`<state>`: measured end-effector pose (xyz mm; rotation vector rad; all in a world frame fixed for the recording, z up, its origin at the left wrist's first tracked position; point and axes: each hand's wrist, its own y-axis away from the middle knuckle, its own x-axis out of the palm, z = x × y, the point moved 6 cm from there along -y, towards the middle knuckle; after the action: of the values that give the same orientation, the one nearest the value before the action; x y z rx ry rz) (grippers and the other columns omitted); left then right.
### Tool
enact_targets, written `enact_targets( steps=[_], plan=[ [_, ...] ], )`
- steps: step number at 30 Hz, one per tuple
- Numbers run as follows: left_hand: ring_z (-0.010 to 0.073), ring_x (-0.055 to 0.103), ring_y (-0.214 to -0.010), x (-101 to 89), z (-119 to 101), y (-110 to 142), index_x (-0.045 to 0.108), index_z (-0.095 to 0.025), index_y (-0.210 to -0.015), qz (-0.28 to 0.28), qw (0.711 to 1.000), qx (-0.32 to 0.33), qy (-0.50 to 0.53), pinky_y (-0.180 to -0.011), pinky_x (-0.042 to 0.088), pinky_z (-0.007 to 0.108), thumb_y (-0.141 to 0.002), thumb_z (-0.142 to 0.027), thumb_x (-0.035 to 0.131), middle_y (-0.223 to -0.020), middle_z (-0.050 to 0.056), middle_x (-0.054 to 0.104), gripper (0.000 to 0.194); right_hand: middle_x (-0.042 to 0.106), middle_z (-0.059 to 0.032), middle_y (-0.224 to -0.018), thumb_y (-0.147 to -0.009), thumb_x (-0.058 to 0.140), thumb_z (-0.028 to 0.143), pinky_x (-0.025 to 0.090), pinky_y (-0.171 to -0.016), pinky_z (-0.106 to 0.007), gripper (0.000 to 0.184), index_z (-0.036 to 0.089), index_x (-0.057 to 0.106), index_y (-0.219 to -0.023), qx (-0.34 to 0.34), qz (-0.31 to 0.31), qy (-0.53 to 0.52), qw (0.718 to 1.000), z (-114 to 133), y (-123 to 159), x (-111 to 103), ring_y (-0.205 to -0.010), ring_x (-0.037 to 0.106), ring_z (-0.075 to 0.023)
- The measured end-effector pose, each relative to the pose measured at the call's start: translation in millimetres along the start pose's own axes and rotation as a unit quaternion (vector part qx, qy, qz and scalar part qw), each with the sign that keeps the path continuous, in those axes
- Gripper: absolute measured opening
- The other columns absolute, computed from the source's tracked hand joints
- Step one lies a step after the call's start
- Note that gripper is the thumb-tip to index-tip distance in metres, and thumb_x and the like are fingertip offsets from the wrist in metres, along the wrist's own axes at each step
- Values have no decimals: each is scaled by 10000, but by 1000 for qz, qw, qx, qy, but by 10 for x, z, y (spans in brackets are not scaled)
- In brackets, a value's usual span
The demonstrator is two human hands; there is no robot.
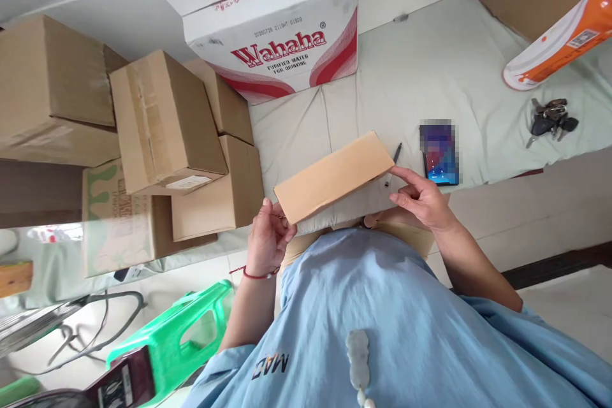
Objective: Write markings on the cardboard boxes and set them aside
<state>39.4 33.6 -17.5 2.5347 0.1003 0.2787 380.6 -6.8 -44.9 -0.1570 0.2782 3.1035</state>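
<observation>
A long, plain brown cardboard box (pixel 335 172) lies aslant in front of me, its near edge close to the edge of the cloth-covered surface. My left hand (pixel 270 236), with a red string bracelet at the wrist, is closed at the box's near left corner; some of its fingertips are hidden there. At the right end, the index finger of my right hand (pixel 418 197) stretches out and touches the box's corner. The thumb is apart from that finger, the others are curled. Just beyond that end lies a dark pen (pixel 396 154), partly hidden by the box.
Stacked cardboard boxes (pixel 153 121) stand at left. A white-and-red Wahaha carton (pixel 287 38) is at the back. Rightward lie a phone (pixel 440 156), keys (pixel 549 121) and an orange-and-white bottle (pixel 559 38). A green plastic stool (pixel 176 331) stands below at left, beside cables (pixel 115 299).
</observation>
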Motion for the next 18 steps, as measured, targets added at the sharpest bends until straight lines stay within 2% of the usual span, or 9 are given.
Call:
enact_targets(
  steps=[3,4,6,9,11,13,15,16,18],
  plan=[
    [57,400,-342,24,-51,32,662,-176,-724,4,999,-7,-32,-305,163,160,-678,-773,889,-526,-19,569,641,727,-28,-1118,-924,805,505,313,-476,-268,402,262,778,-1243,-35,-58,47,997,133,-5,-57,-477,363,-35],
    [55,399,-356,40,-54,39,635,-177,-682,6,999,-7,-47,-320,193,159,-681,-765,891,-512,-18,547,642,732,-43,-1156,-933,799,534,337,-478,-268,381,249,788,-1185,-39,-72,63,995,174,-7,-59,-487,401,-39],
    [53,400,-387,76,-35,45,614,-173,-645,14,996,-14,-83,-350,236,162,-693,-766,883,-516,-13,529,653,760,-57,-1119,-952,768,603,432,-524,-270,412,236,796,-1138,-31,-90,82,992,230,-11,-34,-556,538,-85],
    [60,398,-417,108,36,34,658,-158,-691,26,990,-43,-130,-371,241,179,-712,-806,844,-560,-3,535,674,806,-77,-1052,-972,699,709,562,-652,-296,535,224,803,-1171,-6,-106,74,992,248,-18,27,-777,721,-192],
    [65,391,-442,93,42,11,671,-154,-729,19,989,-30,-141,-384,243,192,-741,-794,829,-594,-6,530,660,819,-78,-1016,-978,662,752,579,-673,-304,617,217,794,-1256,7,-91,62,994,222,-36,80,-810,740,-210],
    [66,389,-464,48,18,-10,688,-150,-765,1,990,4,-141,-403,253,199,-770,-756,832,-619,-13,526,623,813,-70,-967,-1003,608,766,552,-618,-300,661,213,777,-1325,16,-52,61,997,175,-72,119,-693,697,-181],
    [73,398,-472,-6,11,-13,744,-138,-855,-10,990,28,-139,-417,259,208,-804,-722,826,-638,-11,550,592,805,-70,-955,-1053,541,717,526,-586,-302,620,212,773,-1329,8,-39,104,994,149,-124,80,-610,641,-158],
    [79,410,-480,-32,6,-4,771,-134,-908,-15,989,42,-142,-425,266,213,-828,-704,814,-654,-3,575,577,808,-82,-992,-1081,519,652,533,-610,-309,565,208,774,-1320,-3,-50,156,987,154,-156,28,-634,650,-165],
    [98,451,-526,-76,-16,39,808,-149,-984,-33,985,80,-146,-465,331,223,-882,-642,797,-697,9,616,503,800,-129,-1151,-1104,507,463,546,-693,-329,441,197,761,-1347,-11,-83,316,945,179,-230,-93,-790,716,-208]
  ],
)
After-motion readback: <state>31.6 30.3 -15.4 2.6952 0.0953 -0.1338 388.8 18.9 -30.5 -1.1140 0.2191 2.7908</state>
